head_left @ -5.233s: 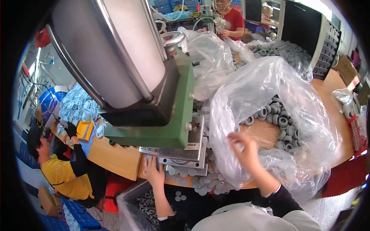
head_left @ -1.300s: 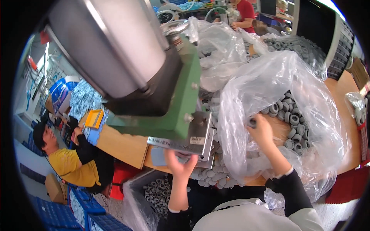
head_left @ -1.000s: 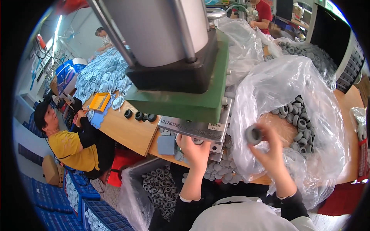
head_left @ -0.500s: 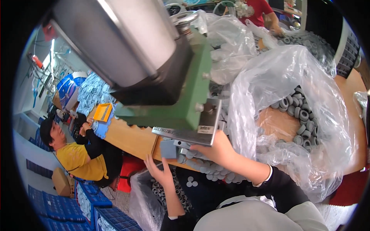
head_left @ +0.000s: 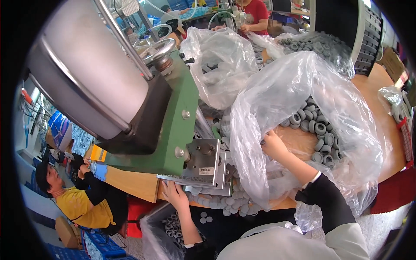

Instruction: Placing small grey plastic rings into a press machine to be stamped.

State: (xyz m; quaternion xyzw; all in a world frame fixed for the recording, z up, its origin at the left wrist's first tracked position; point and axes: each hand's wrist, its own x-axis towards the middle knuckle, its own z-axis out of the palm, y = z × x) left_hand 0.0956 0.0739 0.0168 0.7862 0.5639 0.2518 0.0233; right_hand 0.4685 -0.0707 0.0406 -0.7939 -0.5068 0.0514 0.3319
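Observation:
A green press with a large grey cylinder on top fills the left of the view. Under its head sits a steel die block. My left hand rests by the front edge of the die, fingers stretched out and apart, the tips partly behind the metal. My right hand reaches inside a clear plastic bag, fingers pinched together near its left wall. A small grey bit shows at those fingertips, too little to name. Grey rubber rings lie heaped in the bag.
Grey discs spill along the table edge below the die. An open bag of grey rings stands below my left hand. Another plastic bag lies behind the press. A person in yellow works at the left, another in red across the table.
My right hand has left the die and moved into the plastic bag. My left hand stays near the die's front. The view has shifted, and the blue-grey block at the die is out of sight.

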